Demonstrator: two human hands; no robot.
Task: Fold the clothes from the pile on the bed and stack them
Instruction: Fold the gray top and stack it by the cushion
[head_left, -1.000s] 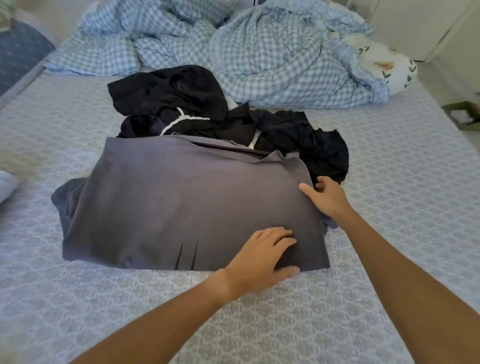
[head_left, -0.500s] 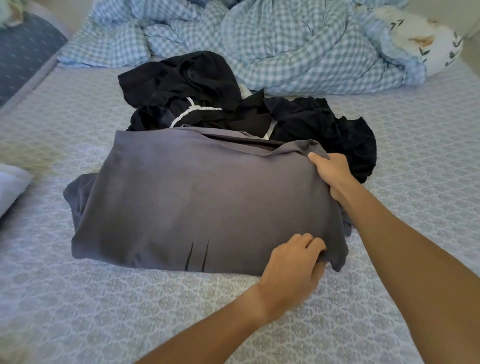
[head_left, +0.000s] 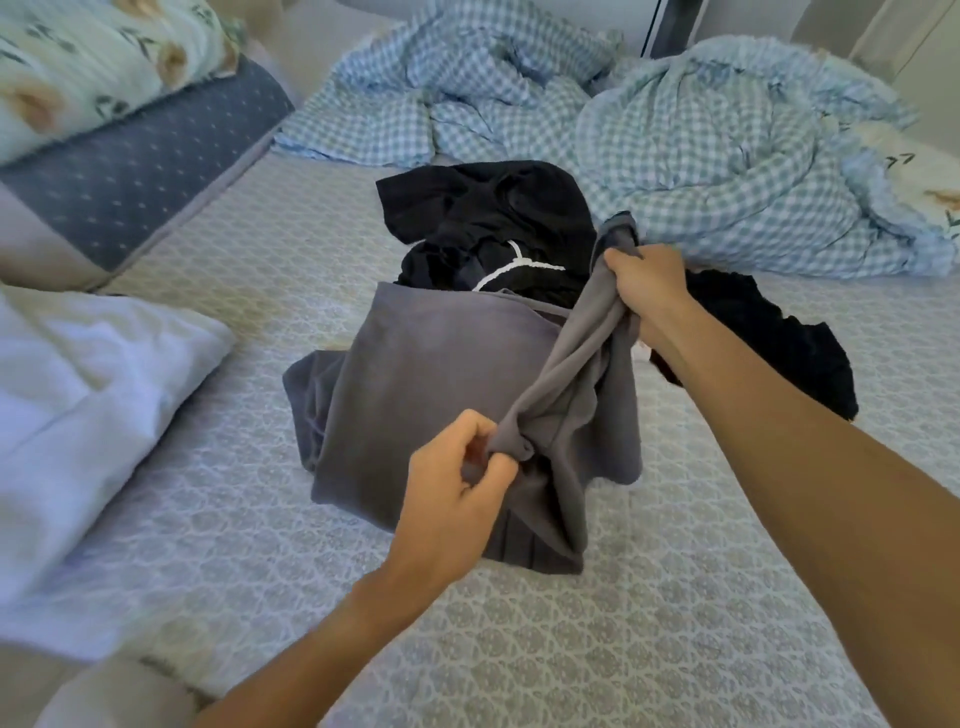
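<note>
Grey garment (head_left: 441, 374) lies mid-bed, half folded; its right edge is lifted in a taut band between both hands. Left hand (head_left: 457, 488) pinches the near end, right hand (head_left: 649, 291) clutches the far end. Black pile (head_left: 493, 223) waits at twelve o'clock, unfolded, so most work seems left; no finished stack shows. Checked duvet (head_left: 701, 156) sits beyond. White cloth (head_left: 78, 415) at nine o'clock is blurred.

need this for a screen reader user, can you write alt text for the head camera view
Two bare hands lift one side of a grey cotton garment off a patterned grey bedsheet: the left hand pinches a near corner, the right hand grips a far one. A crumpled pile of black clothes lies behind, before a blue checked duvet.
</note>
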